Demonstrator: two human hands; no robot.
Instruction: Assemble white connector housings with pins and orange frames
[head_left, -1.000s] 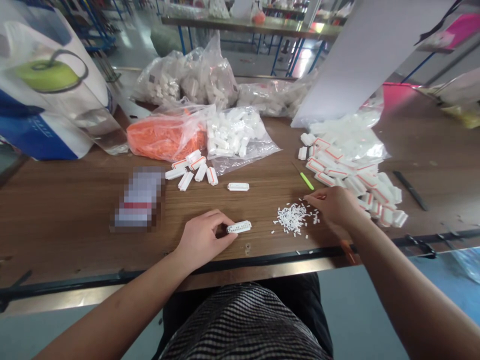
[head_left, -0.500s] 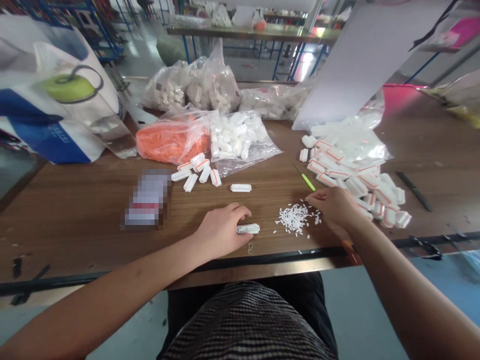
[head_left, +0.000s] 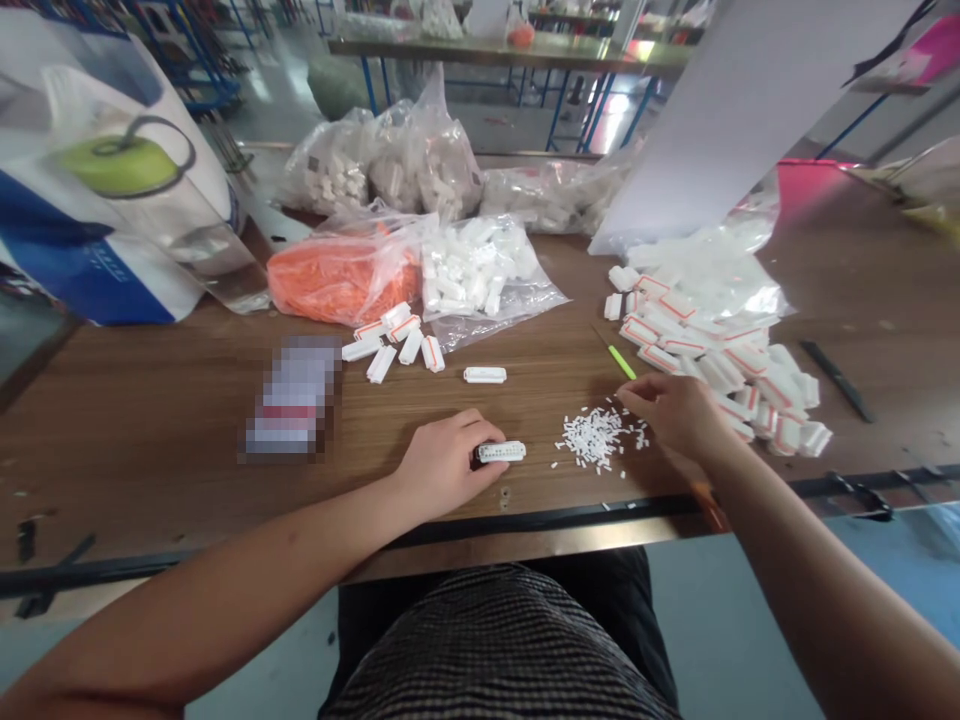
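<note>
At the front of the table my left hand (head_left: 452, 455) grips a white plastic connector housing (head_left: 504, 452) between thumb and fingers. Rows of small holes show on its upper face. My right hand (head_left: 679, 412) is at the right edge of a heap of tiny white plugs (head_left: 591, 437). Its thumb and forefinger are pinched together; anything between them is too small to make out. Another white housing (head_left: 485, 375) lies apart, beyond my left hand. A thin tool with a bright green handle (head_left: 622, 362) rests just past my right fingertips.
Orange-striped white housings (head_left: 720, 370) are piled on the right, with a black strip (head_left: 836, 380) beside them. Several more housings (head_left: 382, 362) lie left of centre. Behind are a bag of orange parts (head_left: 341, 280) and a bag of white parts (head_left: 472, 265). A blurred-out flat object (head_left: 294, 395) lies left.
My left fingers have closed on the housing, which is now tilted and slightly raised. My right hand stays by the heap of plugs, its fingertips pinched. The view has shifted slightly.
</note>
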